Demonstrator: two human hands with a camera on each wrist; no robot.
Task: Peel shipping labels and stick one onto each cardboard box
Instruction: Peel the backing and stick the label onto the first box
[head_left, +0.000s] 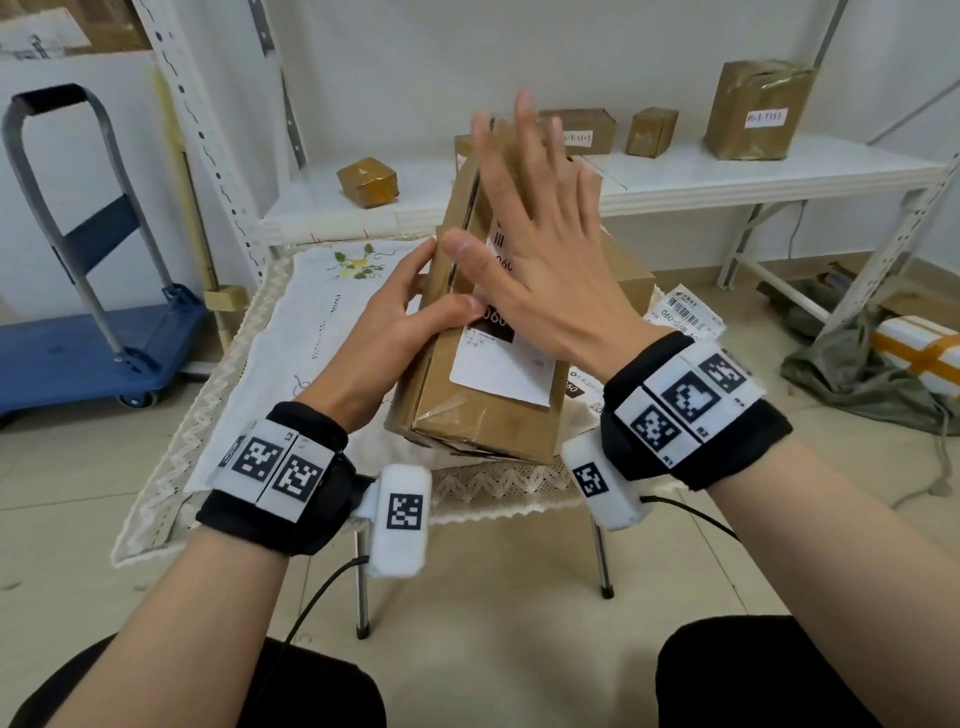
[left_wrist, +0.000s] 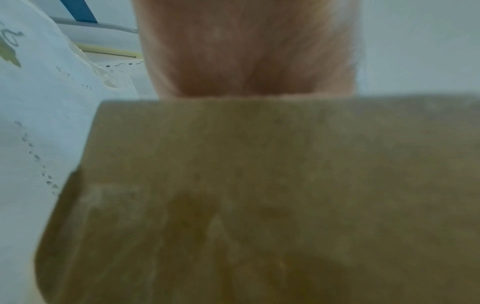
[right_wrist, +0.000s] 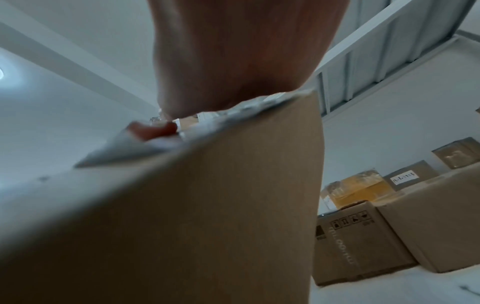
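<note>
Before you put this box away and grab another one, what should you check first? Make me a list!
1. Label is on the box: ok, a white label lies on its top face.
2. Label pressed flat all over: cannot tell, the right hand covers the far part, fingers straight.
3. Box held steady: ok, the left hand grips its left side, thumb on top.
4. Box has support: ok, its near end rests over the cloth on the small table.
5. More labels ready: ok, printed labels lie to the right.
6. Room on the shelf: ok, bare space shows between the boxes there.
</note>
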